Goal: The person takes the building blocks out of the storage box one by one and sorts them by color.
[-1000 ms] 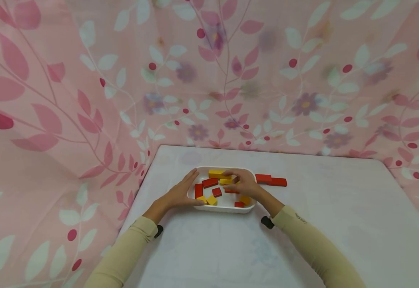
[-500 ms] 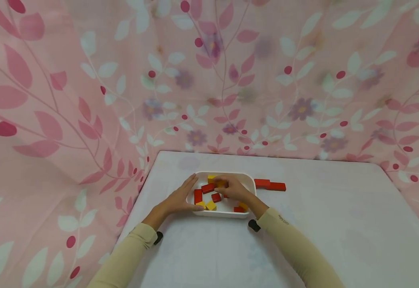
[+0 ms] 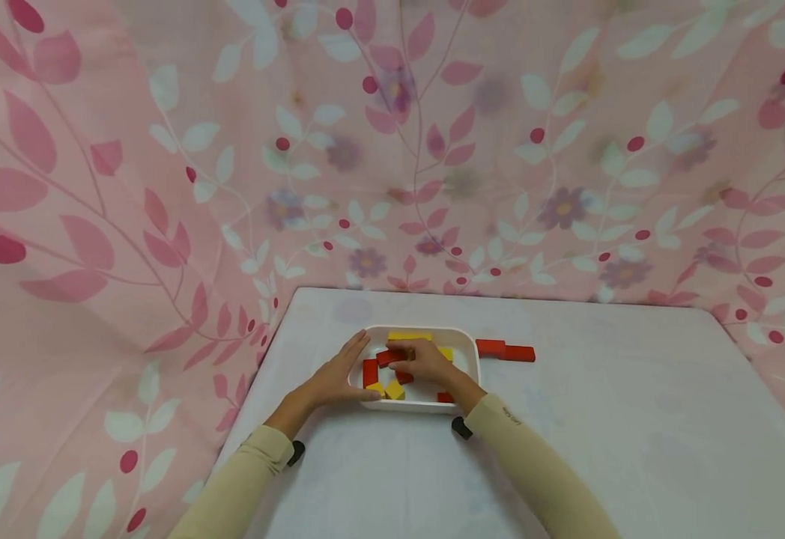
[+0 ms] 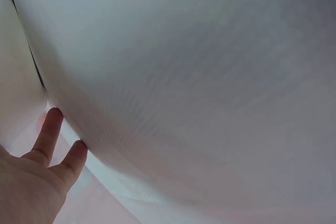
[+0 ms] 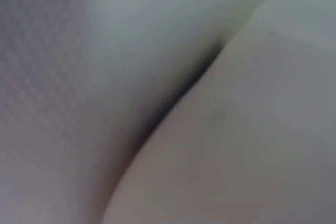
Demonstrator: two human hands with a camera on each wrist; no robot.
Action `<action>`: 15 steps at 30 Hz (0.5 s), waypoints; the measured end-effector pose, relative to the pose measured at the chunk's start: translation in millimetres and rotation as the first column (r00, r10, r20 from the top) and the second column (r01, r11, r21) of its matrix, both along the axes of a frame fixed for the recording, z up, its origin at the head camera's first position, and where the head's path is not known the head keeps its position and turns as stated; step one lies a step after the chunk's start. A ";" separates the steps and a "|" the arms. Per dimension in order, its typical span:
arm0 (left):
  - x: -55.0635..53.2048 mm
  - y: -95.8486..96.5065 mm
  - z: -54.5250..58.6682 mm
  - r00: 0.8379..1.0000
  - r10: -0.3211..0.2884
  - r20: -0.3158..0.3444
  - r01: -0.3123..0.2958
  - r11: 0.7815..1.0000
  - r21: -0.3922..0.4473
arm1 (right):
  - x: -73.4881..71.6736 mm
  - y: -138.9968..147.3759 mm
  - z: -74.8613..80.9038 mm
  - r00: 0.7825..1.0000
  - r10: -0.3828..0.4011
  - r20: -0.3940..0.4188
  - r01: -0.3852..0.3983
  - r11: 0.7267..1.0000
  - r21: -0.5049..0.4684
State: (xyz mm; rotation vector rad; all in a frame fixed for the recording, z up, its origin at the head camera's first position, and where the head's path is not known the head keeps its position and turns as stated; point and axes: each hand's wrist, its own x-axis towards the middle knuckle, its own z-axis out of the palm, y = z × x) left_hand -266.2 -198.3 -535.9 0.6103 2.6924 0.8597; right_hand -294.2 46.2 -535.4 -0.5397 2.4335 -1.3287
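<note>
A white tray point(image 3: 471, 361) on the table holds several red and yellow blocks. My left hand point(image 3: 328, 382) rests against its left end, fingers straight along the wall and thumb lying at the near rim. In the left wrist view, two fingers of the left hand point(image 4: 34, 184) touch the edge of a pale surface. My right hand point(image 3: 429, 363) is over the middle of the tray, thumb and fingers apart around a red block point(image 3: 387, 358). A long yellow block point(image 3: 409, 337) lies along the far wall, and yellow cubes point(image 3: 395, 391) sit at the near left. The right hand covers some blocks.
Two red blocks point(image 3: 490, 348) lie end to end on the white-covered table point(image 3: 601, 419), just right of the tray. A pink floral cloth point(image 3: 446, 150) hangs behind and on the left. The right wrist view is blurred, showing only pale surfaces.
My right hand has moved left across the tray, from the yellow blocks to the red block. The left hand has stayed at the tray's left end. The head view has tilted slightly up.
</note>
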 end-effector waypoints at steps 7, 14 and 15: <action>1.6 -0.6 2.2 1.000 0.003 -0.011 -0.003 1.000 -0.011 | -0.6 -5.6 -1.5 0.998 0.012 -0.062 -0.006 0.996 0.087; 0.1 0.3 0.4 1.000 -0.004 -0.012 0.004 1.000 -0.012 | -2.0 -10.1 -6.2 0.986 0.043 -0.161 -0.011 0.982 0.190; 0.3 0.5 -0.6 1.000 -0.006 -0.008 0.006 1.000 -0.009 | -1.9 -10.3 -7.1 0.985 0.047 -0.168 -0.013 0.980 0.198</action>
